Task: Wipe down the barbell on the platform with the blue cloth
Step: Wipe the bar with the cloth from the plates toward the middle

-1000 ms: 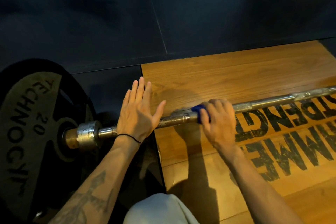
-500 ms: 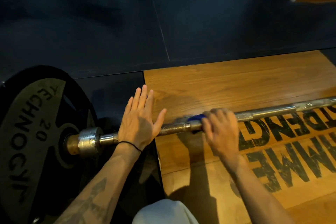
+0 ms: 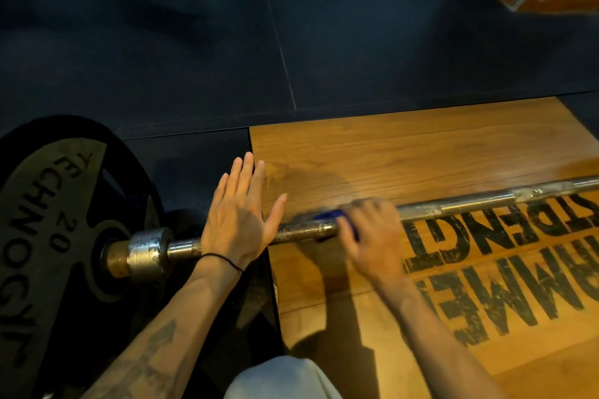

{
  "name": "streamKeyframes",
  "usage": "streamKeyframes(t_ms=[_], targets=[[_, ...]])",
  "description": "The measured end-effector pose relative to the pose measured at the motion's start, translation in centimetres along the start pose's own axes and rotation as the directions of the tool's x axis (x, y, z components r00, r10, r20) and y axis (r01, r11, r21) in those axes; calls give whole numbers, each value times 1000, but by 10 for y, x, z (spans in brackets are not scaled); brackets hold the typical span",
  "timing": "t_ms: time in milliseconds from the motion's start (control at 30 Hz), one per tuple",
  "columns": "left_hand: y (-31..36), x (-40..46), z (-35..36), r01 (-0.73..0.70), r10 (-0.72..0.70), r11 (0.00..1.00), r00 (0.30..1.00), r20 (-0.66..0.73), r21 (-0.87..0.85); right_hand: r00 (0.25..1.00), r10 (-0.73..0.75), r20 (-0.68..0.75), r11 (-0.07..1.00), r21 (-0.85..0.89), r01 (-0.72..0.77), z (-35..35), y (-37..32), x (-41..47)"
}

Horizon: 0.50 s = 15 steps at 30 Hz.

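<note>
Barbell (image 3: 453, 204) mid-wipe, lying across the wooden platform (image 3: 405, 152), its collar end out over the dark floor by the weight plate (image 3: 48, 230).

Left hand (image 3: 238, 223) flat on the shaft between plate and platform edge, fingers straight, pressing, grasping nothing. Right hand (image 3: 372, 236) just beyond on the shaft, over the platform, fingers curled round bar and blue cloth (image 3: 327, 215) together; only a sliver of blue showing on its plate side. Best done with the grip snug, cloth wrapped right round the shaft, long even strokes away from the plate, the flat palm stopping any roll, a turn of the bar between passes to reach the underside. Compared with half a second back: both hands much where they were on the shaft, right hand blurred, so probably sliding.
</note>
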State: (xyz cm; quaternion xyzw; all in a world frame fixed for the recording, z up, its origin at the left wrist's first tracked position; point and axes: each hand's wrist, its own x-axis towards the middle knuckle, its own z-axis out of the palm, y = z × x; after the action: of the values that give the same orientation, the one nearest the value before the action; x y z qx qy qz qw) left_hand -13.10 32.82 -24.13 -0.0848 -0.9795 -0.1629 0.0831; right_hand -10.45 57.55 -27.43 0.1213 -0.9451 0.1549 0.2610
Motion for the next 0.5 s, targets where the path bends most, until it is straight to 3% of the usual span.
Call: streamKeyframes(t_ms=[133,267,333,400,467,500], targets=[[0,0,0,-14,14,999,1000,2,37,973,203,-107,970,-111,-214,-17,44,1],[1,-1,1,-14,14,998,1000,13,57,923,366,-116,930,24,-366,10,-22,-3],[1,0,2,-7,7,999,1000,9,54,965,262,-33,963,69,-259,25,-68,-9],[1,0,2,-2,2,999,1000,5,42,998,55,22,996,73,-56,26,-83,-11],[0,0,2,-1,1,1000,1000,2,30,989,-138,59,989,63,134,17,-56,-5],[-1,1,2,-4,4,1000,1000,2,25,987,-147,63,988,49,144,11,-32,-2]])
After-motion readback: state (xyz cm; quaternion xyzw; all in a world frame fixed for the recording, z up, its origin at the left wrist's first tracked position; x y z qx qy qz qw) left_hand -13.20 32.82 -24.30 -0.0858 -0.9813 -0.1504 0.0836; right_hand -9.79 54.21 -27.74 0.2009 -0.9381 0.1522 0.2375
